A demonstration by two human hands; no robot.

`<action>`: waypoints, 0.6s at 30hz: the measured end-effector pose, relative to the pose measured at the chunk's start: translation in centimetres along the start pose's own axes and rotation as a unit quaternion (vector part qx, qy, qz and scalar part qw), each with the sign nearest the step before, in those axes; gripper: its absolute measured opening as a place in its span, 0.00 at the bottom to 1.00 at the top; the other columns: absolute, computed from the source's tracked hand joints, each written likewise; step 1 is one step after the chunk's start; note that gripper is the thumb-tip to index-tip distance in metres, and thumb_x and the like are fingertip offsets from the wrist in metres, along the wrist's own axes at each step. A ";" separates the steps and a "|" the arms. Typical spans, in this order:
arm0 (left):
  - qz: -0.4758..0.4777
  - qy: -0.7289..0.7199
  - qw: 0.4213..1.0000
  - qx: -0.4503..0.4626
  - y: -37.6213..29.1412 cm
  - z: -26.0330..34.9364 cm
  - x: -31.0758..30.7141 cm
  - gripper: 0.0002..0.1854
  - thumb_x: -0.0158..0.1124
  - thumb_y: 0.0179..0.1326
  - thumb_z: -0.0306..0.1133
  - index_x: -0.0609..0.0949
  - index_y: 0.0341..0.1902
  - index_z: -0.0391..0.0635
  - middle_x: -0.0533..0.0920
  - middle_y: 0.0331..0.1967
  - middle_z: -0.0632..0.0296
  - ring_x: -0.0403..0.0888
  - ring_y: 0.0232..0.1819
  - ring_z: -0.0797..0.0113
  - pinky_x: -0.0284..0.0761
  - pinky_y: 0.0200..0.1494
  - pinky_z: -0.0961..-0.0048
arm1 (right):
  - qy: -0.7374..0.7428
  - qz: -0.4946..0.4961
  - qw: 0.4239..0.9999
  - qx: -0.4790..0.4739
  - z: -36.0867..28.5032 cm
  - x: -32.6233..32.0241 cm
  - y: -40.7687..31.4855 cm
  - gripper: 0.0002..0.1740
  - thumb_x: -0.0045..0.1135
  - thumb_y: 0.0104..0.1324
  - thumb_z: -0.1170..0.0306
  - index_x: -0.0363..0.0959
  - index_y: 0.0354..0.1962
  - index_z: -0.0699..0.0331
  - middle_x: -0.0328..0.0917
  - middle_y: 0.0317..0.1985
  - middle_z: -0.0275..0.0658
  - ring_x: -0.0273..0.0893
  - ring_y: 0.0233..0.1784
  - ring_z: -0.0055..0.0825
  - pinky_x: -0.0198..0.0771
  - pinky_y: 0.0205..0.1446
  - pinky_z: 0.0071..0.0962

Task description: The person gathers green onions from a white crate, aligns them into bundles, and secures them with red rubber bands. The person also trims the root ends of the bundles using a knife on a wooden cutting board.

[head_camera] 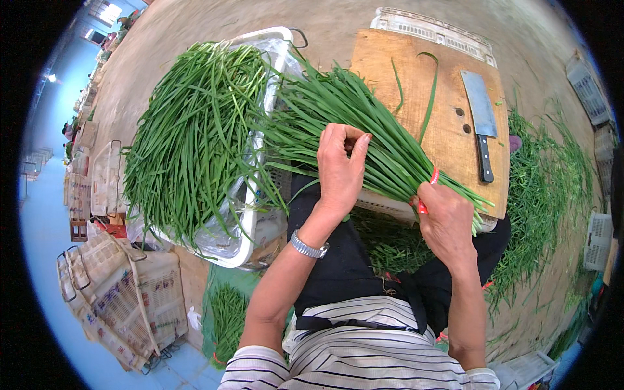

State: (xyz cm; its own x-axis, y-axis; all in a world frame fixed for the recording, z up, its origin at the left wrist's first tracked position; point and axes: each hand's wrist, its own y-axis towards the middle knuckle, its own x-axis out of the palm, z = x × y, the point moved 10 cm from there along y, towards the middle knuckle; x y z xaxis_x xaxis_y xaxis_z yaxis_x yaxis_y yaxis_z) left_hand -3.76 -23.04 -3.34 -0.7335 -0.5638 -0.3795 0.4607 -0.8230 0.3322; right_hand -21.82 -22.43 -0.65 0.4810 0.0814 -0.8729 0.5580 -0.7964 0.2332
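My right hand [446, 219] grips a bunch of garlic chives [385, 126] by its stem end, beside a red band [434, 175] around the stems. The pale cut ends stick out past my fist, and the leaves fan away to the upper left. Over the middle of the bunch is my left hand [343, 163], its fingers curled and thumb close to the index fingertip; whether a leaf is pinched there I cannot tell. Under the stem end lies a wooden cutting board [414, 83], bearing a cleaver [480, 107] with a black handle and two loose leaves.
Left of the bunch, loose garlic chives [195, 136] fill a plastic-lined white crate [251, 195]. A white crate [434, 31] supports the board. Trimmed leaves [541, 195] cover the floor at right. Stacked crates [131, 292] and banded chives [226, 317] lie at lower left.
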 end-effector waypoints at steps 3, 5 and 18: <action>0.014 0.016 1.000 0.002 -0.2 -0.8 -0.1 0.07 0.61 0.59 0.25 0.74 0.30 0.36 0.72 0.25 0.63 0.70 0.27 0.75 0.68 0.32 0.77 | -0.004 -0.003 1.000 -0.003 -0.2 -0.2 0.1 0.06 0.54 0.49 0.79 0.65 0.23 0.62 0.69 0.20 0.41 0.73 0.27 0.41 0.64 0.27 0.39; 0.043 0.020 0.998 0.030 -0.2 -0.4 -0.3 0.07 0.60 0.60 0.26 0.73 0.30 0.35 0.73 0.25 0.62 0.70 0.28 0.72 0.69 0.34 0.74 | 0.007 -0.002 1.000 0.003 -0.2 -0.1 0.1 0.07 0.55 0.50 0.78 0.64 0.23 0.64 0.68 0.20 0.43 0.71 0.27 0.43 0.63 0.27 0.40; 0.233 -0.303 0.920 -0.081 -4.3 -5.3 -16.7 0.06 0.51 0.66 0.29 0.71 0.34 0.41 0.70 0.27 0.65 0.66 0.31 0.74 0.64 0.38 0.74 | 0.048 0.019 0.998 0.028 1.2 -0.5 0.3 0.11 0.57 0.54 0.76 0.61 0.23 0.65 0.67 0.20 0.46 0.69 0.25 0.47 0.60 0.26 0.41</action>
State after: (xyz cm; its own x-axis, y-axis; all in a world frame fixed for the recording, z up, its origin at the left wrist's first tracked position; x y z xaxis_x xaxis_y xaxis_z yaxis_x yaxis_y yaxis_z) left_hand 9.18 -10.42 -3.05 -0.5592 -0.7562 0.3397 0.8281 -0.5293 0.1849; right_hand -22.71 -23.40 -0.68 0.5660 0.1055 -0.8176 0.5010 -0.8316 0.2395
